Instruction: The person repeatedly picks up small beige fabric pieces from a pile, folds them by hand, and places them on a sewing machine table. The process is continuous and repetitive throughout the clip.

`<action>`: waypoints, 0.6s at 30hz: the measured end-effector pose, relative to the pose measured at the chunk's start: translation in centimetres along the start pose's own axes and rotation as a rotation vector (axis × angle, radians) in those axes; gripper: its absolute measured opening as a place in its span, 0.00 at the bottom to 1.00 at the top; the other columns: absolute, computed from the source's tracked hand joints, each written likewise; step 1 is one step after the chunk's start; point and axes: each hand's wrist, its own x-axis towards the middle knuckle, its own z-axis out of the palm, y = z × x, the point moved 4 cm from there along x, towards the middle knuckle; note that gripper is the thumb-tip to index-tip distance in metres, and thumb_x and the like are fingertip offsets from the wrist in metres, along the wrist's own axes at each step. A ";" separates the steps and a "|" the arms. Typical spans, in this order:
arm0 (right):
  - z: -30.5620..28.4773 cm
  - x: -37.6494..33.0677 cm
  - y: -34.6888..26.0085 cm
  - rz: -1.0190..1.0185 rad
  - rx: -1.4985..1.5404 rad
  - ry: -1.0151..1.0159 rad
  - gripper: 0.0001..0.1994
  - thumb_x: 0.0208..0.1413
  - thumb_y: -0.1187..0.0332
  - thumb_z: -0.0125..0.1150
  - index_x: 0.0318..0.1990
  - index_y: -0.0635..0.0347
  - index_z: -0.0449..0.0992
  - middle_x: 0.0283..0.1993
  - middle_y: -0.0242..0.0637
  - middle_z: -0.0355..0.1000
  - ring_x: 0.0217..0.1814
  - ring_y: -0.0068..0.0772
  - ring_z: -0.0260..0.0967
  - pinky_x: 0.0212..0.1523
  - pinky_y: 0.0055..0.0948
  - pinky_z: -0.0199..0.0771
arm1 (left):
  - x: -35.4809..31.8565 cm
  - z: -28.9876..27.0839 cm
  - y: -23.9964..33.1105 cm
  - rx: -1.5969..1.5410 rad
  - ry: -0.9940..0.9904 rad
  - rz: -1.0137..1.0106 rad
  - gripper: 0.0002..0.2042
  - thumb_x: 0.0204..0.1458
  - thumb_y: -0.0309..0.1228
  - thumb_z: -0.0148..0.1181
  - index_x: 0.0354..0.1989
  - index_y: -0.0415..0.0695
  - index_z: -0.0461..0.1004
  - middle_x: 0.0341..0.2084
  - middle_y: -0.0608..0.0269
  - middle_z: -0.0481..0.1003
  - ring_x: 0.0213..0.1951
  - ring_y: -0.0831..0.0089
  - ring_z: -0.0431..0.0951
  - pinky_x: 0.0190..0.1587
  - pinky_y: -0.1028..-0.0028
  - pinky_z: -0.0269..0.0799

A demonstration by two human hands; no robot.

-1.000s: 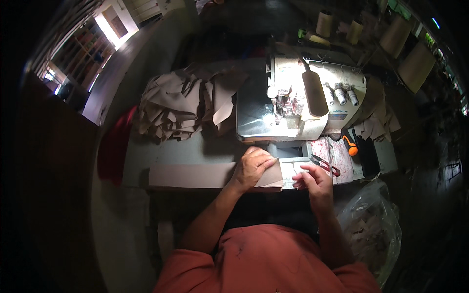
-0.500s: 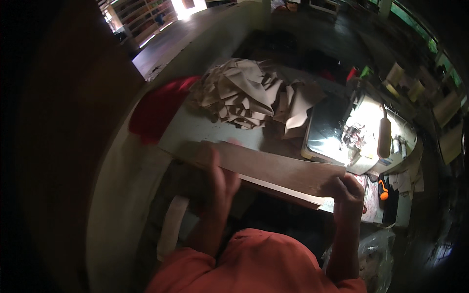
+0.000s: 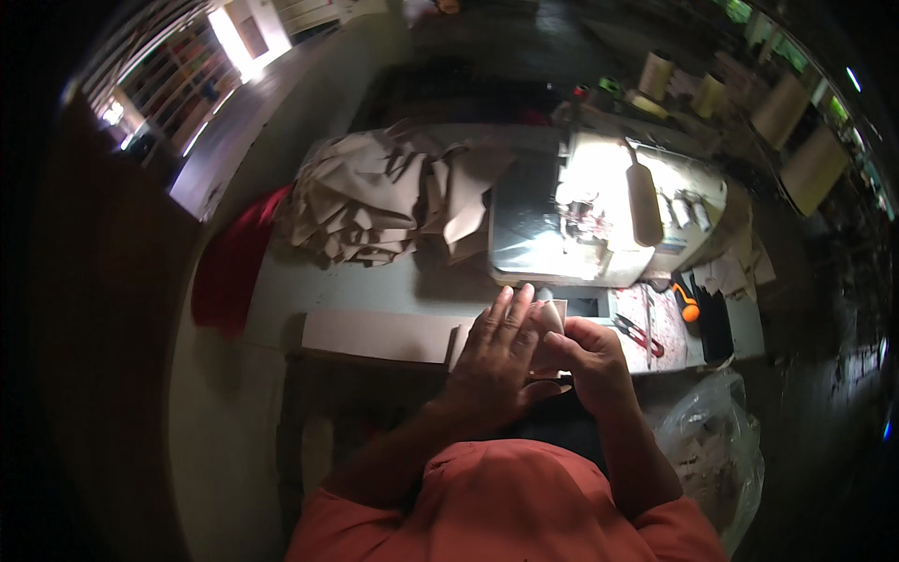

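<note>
Both hands on long beige fabric strip [image 3: 393, 335]: left hand [image 3: 494, 361] flat, fingers spread; right hand [image 3: 588, 361] grip pinching its end, by white sewing machine [image 3: 599, 220].

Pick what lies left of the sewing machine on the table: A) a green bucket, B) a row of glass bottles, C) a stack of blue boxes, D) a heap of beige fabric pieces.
D: a heap of beige fabric pieces sits on the table just left of the sewing machine, beyond both hands, which rest on a long beige strip at the near edge.
</note>
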 end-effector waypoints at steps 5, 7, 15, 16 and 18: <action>-0.5 -0.5 -0.1 -0.004 0.131 -0.053 0.10 0.51 0.69 0.50 0.37 0.67 0.67 0.31 0.35 0.68 0.32 0.21 0.67 0.34 0.22 0.71 | 2.2 -0.4 -2.1 -0.410 -0.293 -0.092 0.34 0.45 0.42 0.54 0.56 0.36 0.48 0.51 0.45 0.55 0.57 0.60 0.52 0.56 0.68 0.47; -0.9 -0.4 0.1 0.020 0.212 -0.067 0.11 0.51 0.68 0.50 0.38 0.67 0.67 0.32 0.36 0.68 0.32 0.22 0.67 0.35 0.22 0.71 | 2.8 -0.3 -2.9 -0.772 -0.370 -0.271 0.32 0.45 0.37 0.56 0.55 0.35 0.49 0.48 0.50 0.59 0.53 0.65 0.56 0.55 0.70 0.50; -1.3 -0.4 -0.2 0.038 0.096 -0.045 0.10 0.50 0.72 0.48 0.39 0.68 0.66 0.33 0.35 0.67 0.34 0.21 0.67 0.36 0.21 0.69 | 3.7 0.4 -3.3 -0.933 -0.243 -0.485 0.12 0.45 0.28 0.56 0.37 0.37 0.65 0.28 0.66 0.69 0.32 0.83 0.68 0.35 0.82 0.65; -1.5 -0.4 -0.3 0.002 0.046 -0.015 0.10 0.49 0.74 0.48 0.39 0.68 0.66 0.33 0.35 0.68 0.34 0.21 0.66 0.36 0.21 0.69 | 3.8 0.2 -3.2 -0.940 -0.231 -0.504 0.11 0.46 0.29 0.55 0.36 0.37 0.66 0.27 0.66 0.69 0.31 0.83 0.68 0.35 0.82 0.65; -1.8 -0.3 -0.5 -0.069 -0.058 0.037 0.10 0.48 0.78 0.47 0.39 0.68 0.66 0.32 0.35 0.68 0.34 0.19 0.66 0.36 0.20 0.69 | 3.9 0.3 -3.3 -0.853 -0.274 -0.523 0.08 0.47 0.29 0.53 0.33 0.37 0.68 0.25 0.67 0.69 0.30 0.84 0.68 0.33 0.82 0.65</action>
